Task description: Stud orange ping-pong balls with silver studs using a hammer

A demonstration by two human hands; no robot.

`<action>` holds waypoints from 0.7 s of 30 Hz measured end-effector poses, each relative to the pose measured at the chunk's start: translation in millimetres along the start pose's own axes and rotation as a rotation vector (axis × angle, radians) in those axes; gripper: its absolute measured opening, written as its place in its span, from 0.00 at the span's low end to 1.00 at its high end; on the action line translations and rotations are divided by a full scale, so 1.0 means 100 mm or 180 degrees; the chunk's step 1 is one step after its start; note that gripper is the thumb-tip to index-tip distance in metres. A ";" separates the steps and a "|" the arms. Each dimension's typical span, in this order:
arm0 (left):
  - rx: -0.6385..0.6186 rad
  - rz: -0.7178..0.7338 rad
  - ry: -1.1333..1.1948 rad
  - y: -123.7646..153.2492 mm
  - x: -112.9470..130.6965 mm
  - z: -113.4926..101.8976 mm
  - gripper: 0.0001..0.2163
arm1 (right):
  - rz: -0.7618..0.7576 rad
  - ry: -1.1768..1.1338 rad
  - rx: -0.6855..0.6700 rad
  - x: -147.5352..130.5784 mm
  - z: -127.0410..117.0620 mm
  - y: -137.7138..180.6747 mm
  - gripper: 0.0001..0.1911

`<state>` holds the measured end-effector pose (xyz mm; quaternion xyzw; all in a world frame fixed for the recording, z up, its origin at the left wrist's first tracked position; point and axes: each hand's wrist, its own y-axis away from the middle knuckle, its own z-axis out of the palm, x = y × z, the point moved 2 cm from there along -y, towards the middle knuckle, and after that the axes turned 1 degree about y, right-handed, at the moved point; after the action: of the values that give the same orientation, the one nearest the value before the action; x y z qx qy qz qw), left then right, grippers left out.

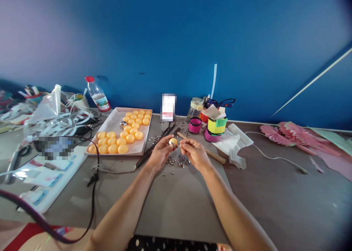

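while the left hand (159, 152) pinches one ball (173, 142) over loose studs (178, 162) and the right hand (194, 152) closes on something too small to tell, most balls sit plain in the tray (115, 119).

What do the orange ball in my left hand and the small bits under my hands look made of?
Ball: likely thin plastic with a smooth matte orange skin, like those on the tray. Bits: probably metal, silvery with bright glints; too small to tell more.

Bare surface (178, 203) lies open toward the viewer; tray (115, 128) left, studs (178, 162), jars (205, 124) crowd beyond.
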<state>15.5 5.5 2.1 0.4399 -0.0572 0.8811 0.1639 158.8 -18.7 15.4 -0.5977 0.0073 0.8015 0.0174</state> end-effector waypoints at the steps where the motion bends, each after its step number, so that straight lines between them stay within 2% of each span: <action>1: -0.0006 -0.0002 -0.0025 0.00 0.00 0.01 0.20 | -0.0001 0.0040 0.0026 0.01 0.00 0.00 0.11; 9: -0.0109 0.0048 -0.0049 0.01 -0.02 0.01 0.20 | -0.0135 0.0680 0.0154 0.07 0.04 0.00 0.09; 21: -0.0065 -0.0078 0.0193 0.01 -0.03 -0.02 0.20 | -0.0096 0.0544 0.0053 0.14 0.01 -0.02 0.07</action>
<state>15.3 4.8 -1.6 0.4119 -0.0559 0.8913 0.1809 153.9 -16.7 2.3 -0.6638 0.0064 0.7472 0.0338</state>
